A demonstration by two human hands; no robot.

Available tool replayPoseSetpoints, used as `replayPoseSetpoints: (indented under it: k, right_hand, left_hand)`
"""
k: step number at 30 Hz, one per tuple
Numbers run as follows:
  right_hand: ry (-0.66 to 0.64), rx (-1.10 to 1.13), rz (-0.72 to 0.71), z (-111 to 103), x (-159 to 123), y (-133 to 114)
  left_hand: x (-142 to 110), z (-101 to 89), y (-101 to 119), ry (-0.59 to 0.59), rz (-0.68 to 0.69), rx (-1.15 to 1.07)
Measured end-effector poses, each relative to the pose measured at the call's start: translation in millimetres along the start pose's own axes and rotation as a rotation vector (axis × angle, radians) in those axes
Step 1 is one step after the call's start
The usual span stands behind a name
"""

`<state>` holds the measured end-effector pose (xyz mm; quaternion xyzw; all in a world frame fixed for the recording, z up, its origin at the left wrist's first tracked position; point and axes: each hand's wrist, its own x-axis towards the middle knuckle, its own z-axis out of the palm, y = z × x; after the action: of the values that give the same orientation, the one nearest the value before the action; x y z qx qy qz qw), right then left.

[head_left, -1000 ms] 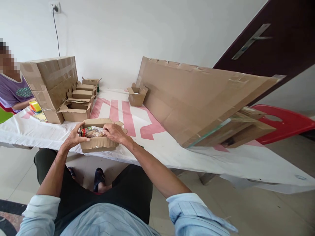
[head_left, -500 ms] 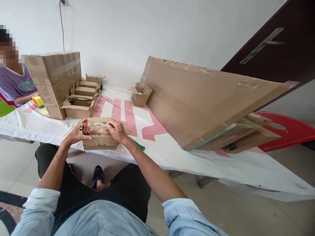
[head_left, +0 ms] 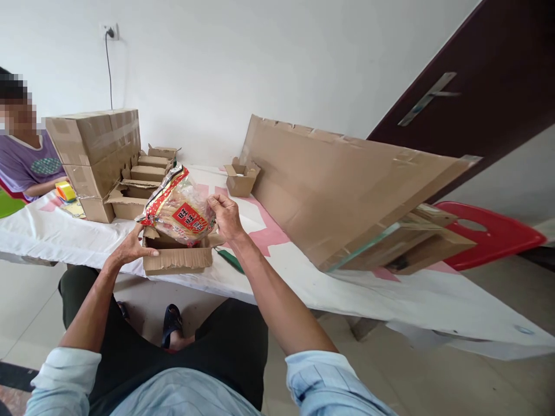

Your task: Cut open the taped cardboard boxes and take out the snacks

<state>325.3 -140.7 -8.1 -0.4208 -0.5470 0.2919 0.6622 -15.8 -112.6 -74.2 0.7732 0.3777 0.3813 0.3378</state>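
In the head view, a small open cardboard box point(head_left: 176, 263) sits at the table's near edge. My left hand point(head_left: 129, 247) is closed on its left end, thumb along the front wall. Above the box hangs a clear plastic snack bag point(head_left: 184, 211) with red trim and a red label, tilted, its lower part close to the box opening. My right hand point(head_left: 226, 216) pinches the bag's right edge. Beside the box, partly behind my right forearm, lies a green object point(head_left: 230, 260) whose kind I cannot make out.
Taped cartons point(head_left: 97, 167) are stacked at the left, with several open small boxes point(head_left: 147, 173) alongside. Another open box point(head_left: 241, 180) stands near a large leaning cardboard sheet point(head_left: 347, 196). A person point(head_left: 32, 156) sits at the far left by a tape roll point(head_left: 65, 191). A red chair point(head_left: 494, 234) is at the right.
The snack bag has come up out of the small box, lifted by my right hand and turned so its label shows. My left hand stays at the box's left end.
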Motion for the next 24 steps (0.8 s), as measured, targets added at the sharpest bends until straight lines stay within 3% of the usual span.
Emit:
replayPoseSetpoints:
  k: [6,11,16,21,24]
  right_hand:
    - [0.024,0.051,0.016,9.3,1.0,-4.0]
    - [0.075,0.036,0.064,24.2,-5.0,2.0]
    - [0.053,0.063,0.092,29.7,-9.0,4.1]
    - [-0.122,0.144,0.083,16.4,-16.3,-2.2]
    - [-0.271,0.165,0.163,8.5,-24.5,0.4]
  left_hand:
    - [3.1,-7.0,26.6,0.105,0.048,-0.058]
    - [16.9,6.3,59.3,0.249,0.047,-0.416]
    - [36.1,18.0,71.1,0.441,-0.034,-0.529]
    - [49.7,16.8,69.5,0.534,-0.022,-0.57]
    - [57.8,13.3,71.0,0.536,-0.015,-0.577]
